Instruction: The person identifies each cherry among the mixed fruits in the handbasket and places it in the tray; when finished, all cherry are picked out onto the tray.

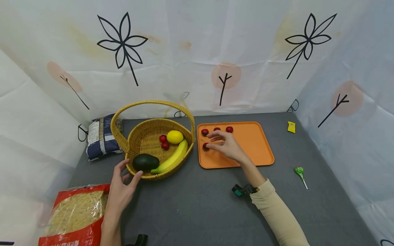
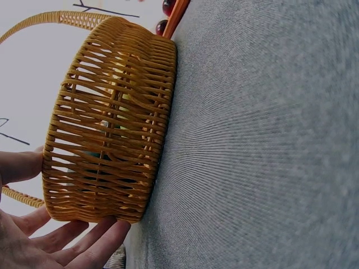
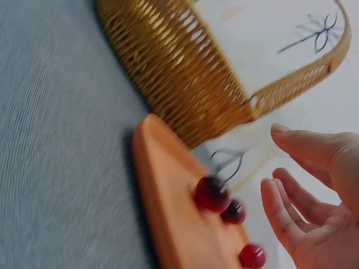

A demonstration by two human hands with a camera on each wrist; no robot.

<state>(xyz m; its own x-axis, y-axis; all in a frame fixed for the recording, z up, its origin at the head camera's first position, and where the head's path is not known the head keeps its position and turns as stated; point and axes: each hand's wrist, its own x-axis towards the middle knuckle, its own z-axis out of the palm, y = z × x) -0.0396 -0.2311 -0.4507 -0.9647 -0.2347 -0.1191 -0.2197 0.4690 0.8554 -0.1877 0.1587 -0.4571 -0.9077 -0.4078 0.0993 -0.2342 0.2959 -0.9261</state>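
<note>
A yellow wicker basket (image 1: 144, 128) with a tall handle stands at centre left. It holds an avocado (image 1: 145, 162), a banana (image 1: 173, 159), a lemon (image 1: 174, 137) and two cherries (image 1: 165, 146). My left hand (image 1: 121, 186) holds the basket's front left side; in the left wrist view, thumb and fingers bracket the wicker wall (image 2: 106, 129). Several cherries (image 1: 229, 129) lie on an orange tray (image 1: 255, 147). Above the tray's left half hovers my right hand (image 1: 226, 145), its fingertips close over the nearest cherry (image 1: 205, 146). The right wrist view shows thumb and fingers apart, holding nothing.
A red bag of pasta (image 1: 77, 212) lies by my left forearm. Behind the basket's left side is a blue and white packet (image 1: 103, 138). To the right are a yellow wrapped sweet (image 1: 291, 127) and a green lollipop (image 1: 299, 171). Patterned cloth walls (image 1: 184, 68) enclose the grey table.
</note>
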